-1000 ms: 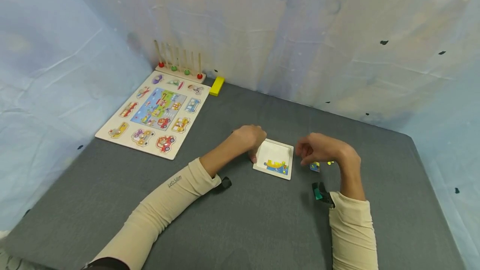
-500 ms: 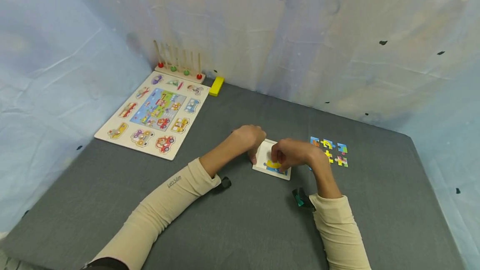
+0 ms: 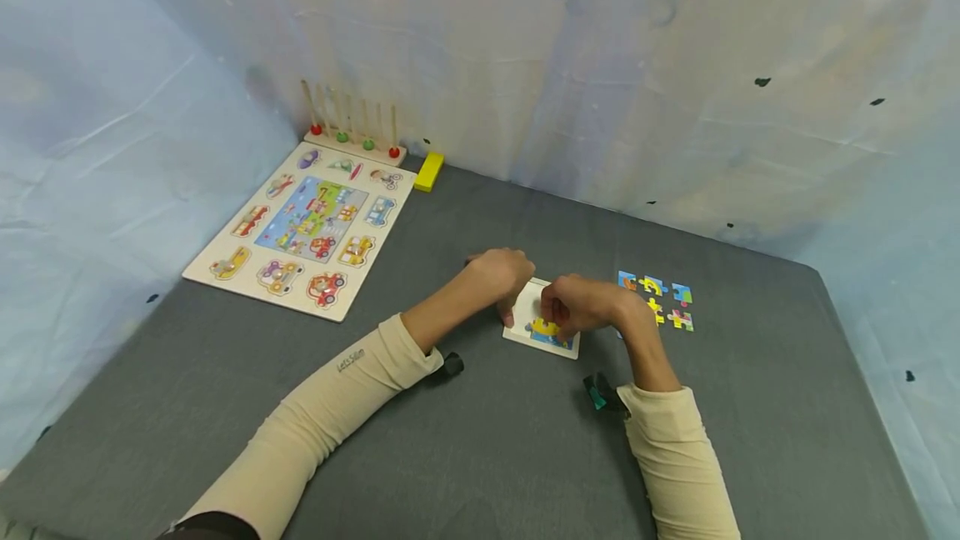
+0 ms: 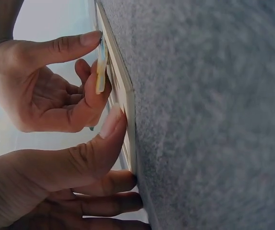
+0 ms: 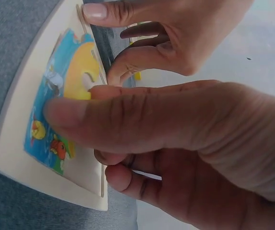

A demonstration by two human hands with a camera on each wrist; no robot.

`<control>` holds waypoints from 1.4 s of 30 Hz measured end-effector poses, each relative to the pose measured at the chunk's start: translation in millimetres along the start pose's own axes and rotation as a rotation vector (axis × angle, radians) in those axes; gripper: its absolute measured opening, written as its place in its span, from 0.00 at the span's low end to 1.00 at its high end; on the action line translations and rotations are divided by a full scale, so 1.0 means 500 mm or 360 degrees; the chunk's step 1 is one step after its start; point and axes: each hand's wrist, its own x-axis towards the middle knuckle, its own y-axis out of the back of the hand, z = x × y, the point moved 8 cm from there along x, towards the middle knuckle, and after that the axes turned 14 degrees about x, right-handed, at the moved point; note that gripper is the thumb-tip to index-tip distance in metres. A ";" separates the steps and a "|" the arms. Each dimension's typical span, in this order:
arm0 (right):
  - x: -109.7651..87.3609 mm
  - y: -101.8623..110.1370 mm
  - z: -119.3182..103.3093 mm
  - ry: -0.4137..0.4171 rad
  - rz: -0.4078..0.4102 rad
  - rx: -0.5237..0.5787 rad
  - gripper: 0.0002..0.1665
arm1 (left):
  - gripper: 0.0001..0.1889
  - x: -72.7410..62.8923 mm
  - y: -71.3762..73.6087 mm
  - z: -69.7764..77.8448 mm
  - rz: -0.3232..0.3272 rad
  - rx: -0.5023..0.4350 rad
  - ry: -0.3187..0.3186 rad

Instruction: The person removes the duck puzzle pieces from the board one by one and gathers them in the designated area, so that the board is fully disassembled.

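A small square wooden puzzle tray (image 3: 525, 312) lies on the grey table, with joined blue and yellow pieces (image 5: 79, 72) along its near side. My left hand (image 3: 501, 280) holds the tray at its left side, thumb on the rim and fingers along the edge. Over the tray, my right hand (image 3: 588, 305) pinches a puzzle piece (image 4: 101, 72) between thumb and forefinger. In the right wrist view that thumb covers part of the picture, where an orange fish and a yellow duck show. Right of the tray lie several loose puzzle pieces (image 3: 681, 320), partly hidden by the right hand.
At the back left lies a large wooden vehicle puzzle board (image 3: 356, 277). Behind it stands a peg abacus (image 3: 352, 145) with red and green beads, beside a yellow block (image 3: 430, 172). A pale cloth backdrop (image 3: 570, 82) rises along the table's far edge.
My right hand has moved left from beside the loose pieces to over the tray, then stayed there with its piece. The left hand has kept its place on the tray.
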 end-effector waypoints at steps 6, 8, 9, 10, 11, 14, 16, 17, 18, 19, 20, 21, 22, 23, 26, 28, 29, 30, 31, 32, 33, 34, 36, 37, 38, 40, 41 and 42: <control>-0.003 -0.004 0.001 0.0018 -0.0030 0.0067 0.12 | 0.41 -0.005 -0.004 0.006 -0.0018 0.0001 -0.0018; -0.004 -0.005 0.000 0.0028 -0.0046 0.0101 0.12 | 0.41 -0.006 -0.004 0.006 -0.0013 0.0002 -0.0011; -0.005 -0.005 -0.001 0.0043 -0.0052 0.0116 0.12 | 0.41 -0.007 -0.003 0.005 -0.0006 0.0002 -0.0003; -0.006 -0.004 -0.003 0.0063 -0.0061 0.0125 0.11 | 0.41 -0.008 -0.003 0.004 -0.0007 0.0003 0.0004; -0.007 -0.003 -0.006 0.0084 -0.0067 0.0130 0.10 | 0.41 -0.009 -0.003 0.003 -0.0013 0.0002 0.0011; -0.013 0.002 -0.015 0.0161 -0.0076 0.0138 0.08 | 0.40 -0.010 -0.005 0.002 -0.0040 -0.0002 0.0022; -0.020 0.008 -0.019 0.0212 -0.0057 0.0141 0.07 | 0.40 -0.010 -0.005 0.002 -0.0054 -0.0005 0.0024; -0.024 0.012 -0.019 0.0230 -0.0039 0.0144 0.08 | 0.40 -0.009 -0.005 0.001 -0.0056 -0.0006 0.0027; -0.029 0.018 -0.020 0.0247 -0.0017 0.0149 0.08 | 0.40 -0.009 -0.005 0.001 -0.0057 -0.0002 0.0028; -0.035 0.024 -0.019 0.0260 0.0008 0.0155 0.09 | 0.40 -0.008 -0.005 0.000 -0.0059 0.0002 0.0032; -0.042 0.029 -0.018 0.0262 0.0031 0.0171 0.09 | 0.39 -0.008 -0.004 0.000 -0.0063 0.0011 0.0034; -0.049 0.036 -0.016 0.0257 0.0056 0.0176 0.09 | 0.39 -0.007 -0.004 -0.001 -0.0069 0.0017 0.0038; -0.057 0.042 -0.012 0.0239 0.0078 0.0187 0.09 | 0.39 -0.007 -0.005 -0.001 -0.0078 0.0023 0.0040; -0.066 0.048 -0.007 0.0223 0.0098 0.0198 0.10 | 0.39 -0.007 -0.005 -0.001 -0.0091 0.0027 0.0042; -0.095 0.067 0.013 0.0147 0.0160 0.0237 0.10 | 0.39 -0.006 -0.007 0.000 -0.0122 0.0032 0.0038; -0.117 0.078 0.030 0.0100 0.0197 0.0283 0.12 | 0.40 -0.006 -0.007 0.000 -0.0125 0.0024 0.0048; -0.129 0.083 0.039 0.0080 0.0219 0.0310 0.13 | 0.41 -0.006 -0.007 0.000 -0.0128 0.0020 0.0056; -0.141 0.088 0.049 0.0064 0.0240 0.0327 0.13 | 0.42 -0.006 -0.007 0.000 -0.0124 0.0018 0.0063; -0.154 0.093 0.058 0.0047 0.0260 0.0350 0.13 | 0.42 -0.006 -0.007 0.000 -0.0121 0.0019 0.0067; -0.167 0.097 0.068 0.0033 0.0279 0.0365 0.12 | 0.43 -0.006 -0.007 0.000 -0.0117 0.0016 0.0070; -0.179 0.101 0.078 0.0018 0.0290 0.0379 0.11 | 0.43 -0.006 -0.006 0.000 -0.0115 0.0010 0.0070; -0.191 0.104 0.090 -0.0004 0.0302 0.0379 0.10 | 0.43 -0.006 -0.007 0.000 -0.0115 0.0006 0.0066; -0.211 0.107 0.113 -0.0060 0.0302 0.0359 0.07 | 0.44 -0.006 -0.008 0.000 -0.0119 -0.0013 0.0061; -0.219 0.107 0.125 -0.0100 0.0294 0.0346 0.06 | 0.44 -0.005 -0.008 0.000 -0.0123 -0.0022 0.0059; -0.226 0.106 0.139 -0.0142 0.0280 0.0333 0.07 | 0.44 -0.004 -0.009 0.000 -0.0127 -0.0031 0.0060; -0.233 0.101 0.166 -0.0244 0.0230 0.0333 0.10 | 0.44 -0.003 -0.010 -0.001 -0.0136 -0.0040 0.0062; -0.235 0.097 0.179 -0.0292 0.0203 0.0337 0.11 | 0.44 -0.002 -0.011 -0.002 -0.0144 -0.0040 0.0063; -0.235 0.093 0.191 -0.0338 0.0179 0.0347 0.11 | 0.44 -0.002 -0.011 -0.002 -0.0148 -0.0037 0.0061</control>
